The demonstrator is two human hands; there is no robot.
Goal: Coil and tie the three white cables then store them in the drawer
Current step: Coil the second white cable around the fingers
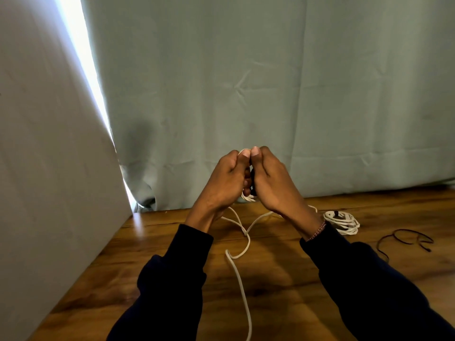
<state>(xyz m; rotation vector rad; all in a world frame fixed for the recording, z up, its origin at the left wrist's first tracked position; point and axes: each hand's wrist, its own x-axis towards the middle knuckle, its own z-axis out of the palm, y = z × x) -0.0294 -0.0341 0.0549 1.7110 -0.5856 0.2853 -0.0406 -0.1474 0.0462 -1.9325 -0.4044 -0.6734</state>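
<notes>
I am looking down at two hands raised together over the wooden table (283, 279). The left hand (225, 183) and the right hand (273, 183) are pressing against each other, thumbs touching at the top, and the fingers (246, 179) of both are curling shut around a white cable (242, 244). A small bundle of its loops is showing just below the palms, and a sliver of white is peeking out above the left thumb. From there the loose length is hanging down to the table, crossing itself once and running toward me off the bottom edge.

I am counting two white cables in view. The second cable (342, 221) is lying on the table just right of the right wrist, already wound into a coil with a dark tie on it. Farther right, well apart from the coil, one thin dark cord (406, 239) is lying loose on the wood.

Both arms are wearing dark sleeves, and one beaded bracelet (317, 231) is sitting on the right wrist. A pale green curtain (270, 82) is hanging behind the table.
</notes>
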